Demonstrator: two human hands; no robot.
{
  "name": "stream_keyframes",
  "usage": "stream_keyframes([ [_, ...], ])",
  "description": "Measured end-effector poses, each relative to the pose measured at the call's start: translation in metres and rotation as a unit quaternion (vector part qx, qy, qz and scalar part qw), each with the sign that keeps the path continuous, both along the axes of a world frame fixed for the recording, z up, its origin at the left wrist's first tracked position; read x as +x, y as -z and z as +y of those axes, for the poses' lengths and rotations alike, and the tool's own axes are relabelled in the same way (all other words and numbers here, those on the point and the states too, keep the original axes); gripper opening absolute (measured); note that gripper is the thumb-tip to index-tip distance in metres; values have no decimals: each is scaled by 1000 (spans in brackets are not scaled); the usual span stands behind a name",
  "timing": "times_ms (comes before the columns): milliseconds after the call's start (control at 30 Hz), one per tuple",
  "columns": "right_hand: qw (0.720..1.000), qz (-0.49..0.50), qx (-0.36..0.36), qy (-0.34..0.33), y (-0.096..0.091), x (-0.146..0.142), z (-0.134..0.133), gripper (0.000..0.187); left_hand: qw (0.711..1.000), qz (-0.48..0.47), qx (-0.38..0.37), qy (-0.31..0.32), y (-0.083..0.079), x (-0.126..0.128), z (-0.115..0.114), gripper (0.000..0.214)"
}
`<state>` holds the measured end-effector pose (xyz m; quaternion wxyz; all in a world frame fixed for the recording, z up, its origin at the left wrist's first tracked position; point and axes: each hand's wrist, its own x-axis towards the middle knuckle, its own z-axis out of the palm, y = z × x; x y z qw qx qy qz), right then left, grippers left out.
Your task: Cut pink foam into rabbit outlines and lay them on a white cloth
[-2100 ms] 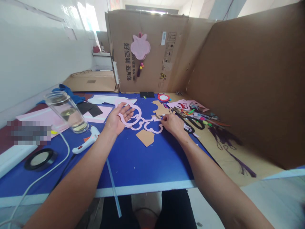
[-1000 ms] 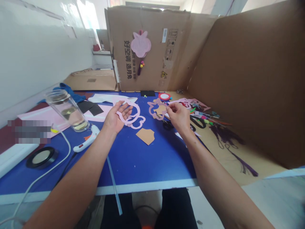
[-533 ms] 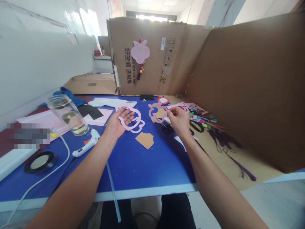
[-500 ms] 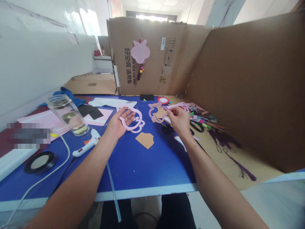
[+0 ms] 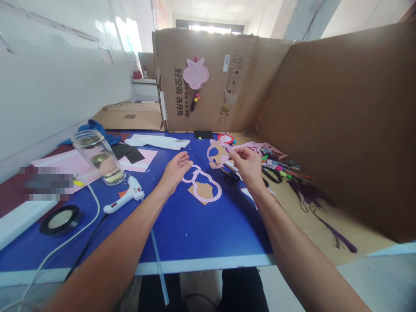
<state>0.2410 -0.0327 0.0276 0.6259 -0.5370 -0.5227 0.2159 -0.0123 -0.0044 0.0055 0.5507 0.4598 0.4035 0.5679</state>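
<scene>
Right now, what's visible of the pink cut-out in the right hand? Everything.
The pink cut-out is a thin outline with wavy edges and an open middle, apparently felt or paper. The right hand pinches its near edge between the fingers, seemingly holding it above the blue table. The left hand is apart from it. Finer detail is unclear.

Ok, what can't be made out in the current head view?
Head view:
Pink cutout: pinched edge, hidden by right hand.
Brown card: partly covered by pink outline.
Pixelated patch: contents blurred.
White bar: end cut off by left edge.
Yellow-green bit on black card: too small.
</scene>
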Motion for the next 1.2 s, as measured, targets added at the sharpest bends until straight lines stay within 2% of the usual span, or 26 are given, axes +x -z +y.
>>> stream_keyframes([
  [233, 992, 44, -19, -115, -6, -15, -11, 35, 997, -28, -49, 60, -6, 2, -6, 41],
  [433, 966, 108, -5, -236, -5, -23, -14, 35, 986, -75, -95, 118, -7, 2, -9, 33],
  [567, 957, 132, -11, -259, 0, -26, -12, 33, 962, -132, -114, 212, -9, -1, -11, 28],
  [633, 957, 135, -27, -256, 3, -25, -11, 31, 956, -151, -100, 231, -10, -3, -11, 26],
  [900, 963, 115, -77, -232, 9, -22, -6, 32, 973, -136, -67, 171, -10, -4, -6, 6],
  [1200, 962, 81, -102, -239, 8, -27, -10, 40, 979, -115, -52, 158, -15, -3, -8, 5],
])
